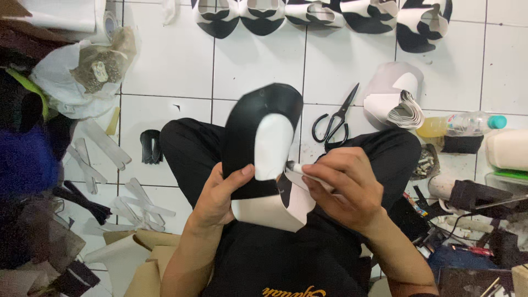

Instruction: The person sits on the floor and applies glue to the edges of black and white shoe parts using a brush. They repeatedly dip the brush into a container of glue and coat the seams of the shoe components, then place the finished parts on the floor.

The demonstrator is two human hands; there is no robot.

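Note:
My left hand (pixel 220 195) holds a black shoe upper piece (pixel 250 132) upright over my lap, thumb pressed on its lower edge. A white curved cut-out piece (pixel 273 144) lies against its front. More white and black material (pixel 280 209) hangs below it. My right hand (pixel 341 187) grips a white marker pen (pixel 300 169), its tip touching the right edge of the white piece.
Black scissors (pixel 334 121) lie on the white tiled floor ahead. A stack of white cut pieces (pixel 399 102) and a plastic bottle (pixel 459 124) are at right. Several black-and-white uppers (pixel 319 14) line the top. White strips (pixel 99 146), bags and scraps crowd the left.

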